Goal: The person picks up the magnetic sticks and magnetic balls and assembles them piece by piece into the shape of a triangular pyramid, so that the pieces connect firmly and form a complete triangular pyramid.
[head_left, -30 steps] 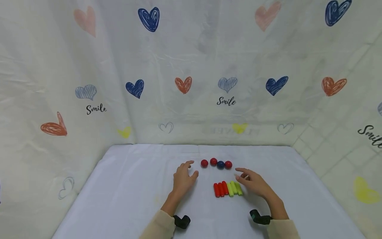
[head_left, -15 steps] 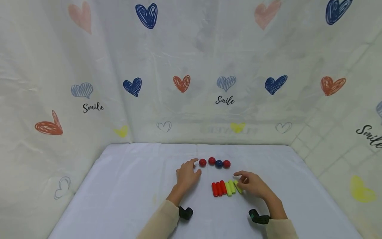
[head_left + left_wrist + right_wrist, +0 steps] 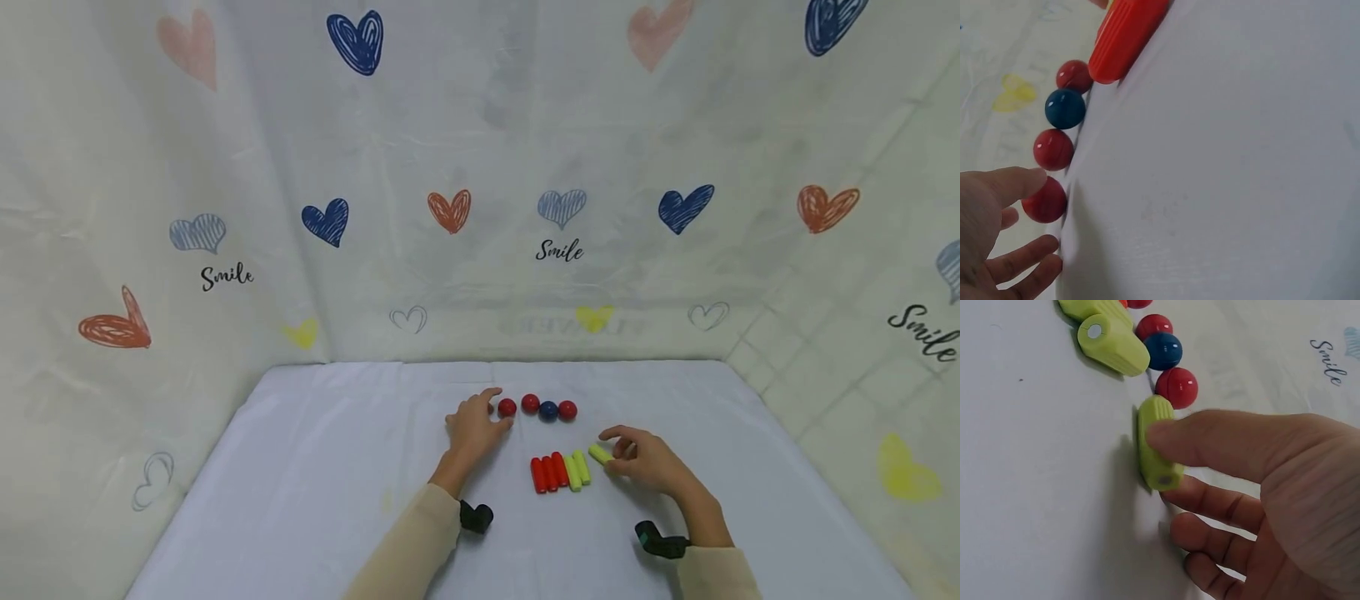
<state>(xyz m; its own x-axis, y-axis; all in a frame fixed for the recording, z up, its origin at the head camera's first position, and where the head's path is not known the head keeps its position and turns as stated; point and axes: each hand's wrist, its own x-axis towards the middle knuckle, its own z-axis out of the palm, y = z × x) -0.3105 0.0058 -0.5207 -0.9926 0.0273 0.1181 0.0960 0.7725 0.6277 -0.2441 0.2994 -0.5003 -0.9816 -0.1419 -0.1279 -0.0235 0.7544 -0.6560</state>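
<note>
My left hand [image 3: 474, 429] reaches over the leftmost red ball [image 3: 507, 407], its index finger beyond it and thumb in front. In the left wrist view the thumb overlaps this red ball [image 3: 1045, 203] and the other visible fingers are spread. Between thumb and index finger of my right hand [image 3: 651, 462] is a short ribbed yellow-green stick [image 3: 1152, 465] with a round disc in its end, pinched at its near end. Left of it, several sticks lie side by side: red sticks [image 3: 549, 472] and two more yellow-green sticks [image 3: 578, 470].
Beyond the sticks, a blue ball [image 3: 548, 411] sits between two red balls, the right one [image 3: 567, 410] and another [image 3: 531, 403]. A white cloth [image 3: 337, 483] covers the table. Behind stands a white curtain [image 3: 480, 275] printed with hearts.
My left hand has moved right and forward to the leftmost red ball. My right hand has taken the rightmost yellow-green stick and drawn it away from the row, turning it.
</note>
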